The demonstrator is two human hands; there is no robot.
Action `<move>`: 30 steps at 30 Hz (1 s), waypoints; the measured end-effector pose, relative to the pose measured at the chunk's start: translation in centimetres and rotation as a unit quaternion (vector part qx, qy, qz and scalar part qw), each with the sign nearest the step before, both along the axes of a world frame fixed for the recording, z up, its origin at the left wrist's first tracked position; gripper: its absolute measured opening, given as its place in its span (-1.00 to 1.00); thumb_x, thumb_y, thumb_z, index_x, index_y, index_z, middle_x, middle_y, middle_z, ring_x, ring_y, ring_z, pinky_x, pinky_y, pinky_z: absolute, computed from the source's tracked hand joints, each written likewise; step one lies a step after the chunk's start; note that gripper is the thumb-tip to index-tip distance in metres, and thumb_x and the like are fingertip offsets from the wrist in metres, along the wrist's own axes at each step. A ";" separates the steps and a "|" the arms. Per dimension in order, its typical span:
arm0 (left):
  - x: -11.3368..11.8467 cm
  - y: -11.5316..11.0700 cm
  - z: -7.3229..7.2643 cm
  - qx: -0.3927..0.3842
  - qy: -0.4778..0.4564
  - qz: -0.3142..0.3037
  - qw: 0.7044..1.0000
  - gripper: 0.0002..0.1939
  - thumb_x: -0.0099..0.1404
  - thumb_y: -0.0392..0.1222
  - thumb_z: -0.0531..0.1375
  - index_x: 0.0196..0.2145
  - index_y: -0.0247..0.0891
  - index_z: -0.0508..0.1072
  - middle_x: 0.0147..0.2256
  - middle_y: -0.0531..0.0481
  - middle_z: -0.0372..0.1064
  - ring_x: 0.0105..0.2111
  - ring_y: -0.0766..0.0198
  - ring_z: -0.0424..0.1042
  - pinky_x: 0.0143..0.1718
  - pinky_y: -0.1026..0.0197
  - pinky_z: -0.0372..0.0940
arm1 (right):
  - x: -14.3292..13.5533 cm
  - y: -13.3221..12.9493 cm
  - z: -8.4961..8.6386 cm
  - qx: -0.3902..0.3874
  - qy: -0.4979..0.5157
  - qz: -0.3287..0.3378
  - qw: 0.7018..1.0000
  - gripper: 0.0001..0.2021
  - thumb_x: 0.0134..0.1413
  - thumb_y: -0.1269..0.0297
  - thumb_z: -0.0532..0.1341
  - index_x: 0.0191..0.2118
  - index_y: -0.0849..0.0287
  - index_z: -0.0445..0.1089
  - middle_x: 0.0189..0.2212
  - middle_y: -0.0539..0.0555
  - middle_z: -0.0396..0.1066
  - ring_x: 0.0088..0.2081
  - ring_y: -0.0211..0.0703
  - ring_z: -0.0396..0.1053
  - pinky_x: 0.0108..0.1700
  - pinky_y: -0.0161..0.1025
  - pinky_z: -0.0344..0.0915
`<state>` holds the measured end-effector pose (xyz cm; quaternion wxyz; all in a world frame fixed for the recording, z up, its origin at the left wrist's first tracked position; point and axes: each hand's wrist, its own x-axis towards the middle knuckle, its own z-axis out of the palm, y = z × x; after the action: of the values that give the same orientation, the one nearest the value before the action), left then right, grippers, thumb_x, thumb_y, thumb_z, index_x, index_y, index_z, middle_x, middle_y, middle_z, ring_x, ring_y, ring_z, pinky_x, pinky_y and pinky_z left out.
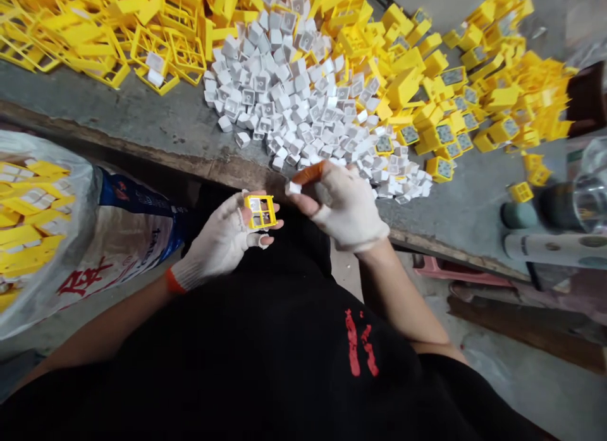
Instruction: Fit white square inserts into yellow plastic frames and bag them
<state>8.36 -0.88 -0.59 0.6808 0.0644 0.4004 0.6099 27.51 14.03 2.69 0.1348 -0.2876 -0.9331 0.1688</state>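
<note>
My left hand, in a white glove with bare fingertips, holds a small yellow frame divided into four compartments. One upper compartment of the frame looks white; fingers show through others. Just right of it, my right hand, gloved the same way, pinches a small white cube-shaped cap between thumb and forefinger. The cap and the frame are apart. Beyond both hands, a big heap of white caps lies on the grey table.
Yellow frames are piled at the table's back left. Yellow blocks with grey inserts lie to the right. An open sack of yellow and white pieces stands at left. Cups stand at the right edge, above a pink stool.
</note>
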 end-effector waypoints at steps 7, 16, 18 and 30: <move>0.8 0.1 -0.3 0.036 0.031 -0.023 0.999 -0.48 0.11 -0.01 0.74 -0.03 -0.15 0.75 -0.08 -0.07 0.67 -0.14 0.13 0.67 -0.26 0.20 0.64 | 1.7 -3.0 -0.1 0.053 0.072 0.037 0.995 -0.45 0.70 -0.22 0.08 0.02 0.10 0.66 -0.21 0.14 0.69 -0.18 0.01 0.56 -0.04 -0.04 0.30; 0.6 -0.3 -1.1 0.061 0.000 -0.096 0.994 -0.53 0.27 0.05 0.68 -0.03 -0.27 0.75 -0.11 -0.17 0.70 -0.25 0.14 0.69 -0.32 0.25 0.61 | 1.9 -4.4 -3.0 0.138 0.100 0.080 0.982 -0.74 0.69 0.16 0.22 0.11 -0.03 0.71 0.03 0.09 0.75 -0.08 -0.02 0.52 0.04 -0.01 0.25; 0.4 -0.4 -1.4 0.065 -0.029 -0.089 0.993 -0.48 0.25 0.11 0.68 -0.01 -0.25 0.74 -0.13 -0.15 0.70 -0.27 0.14 0.71 -0.37 0.28 0.59 | 1.8 -4.4 -3.2 0.094 0.107 0.067 0.988 -0.69 0.70 0.15 0.19 0.20 -0.02 0.71 0.03 0.12 0.74 -0.06 0.00 0.54 0.04 -0.01 0.31; 0.0 -0.2 -0.9 0.058 -0.048 -0.090 0.993 -0.59 0.29 0.01 0.64 0.00 -0.19 0.72 -0.11 -0.13 0.70 -0.25 0.04 0.75 -0.42 0.23 0.57 | 1.7 -4.1 -2.0 0.096 0.092 0.087 0.987 -0.68 0.69 0.12 0.19 0.21 -0.02 0.69 -0.05 0.13 0.73 -0.06 0.03 0.56 0.07 0.02 0.30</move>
<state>8.40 -1.10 -1.46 0.7463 0.1096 0.3241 0.5710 29.19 9.90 0.69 0.2316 -0.1748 -0.9500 0.1150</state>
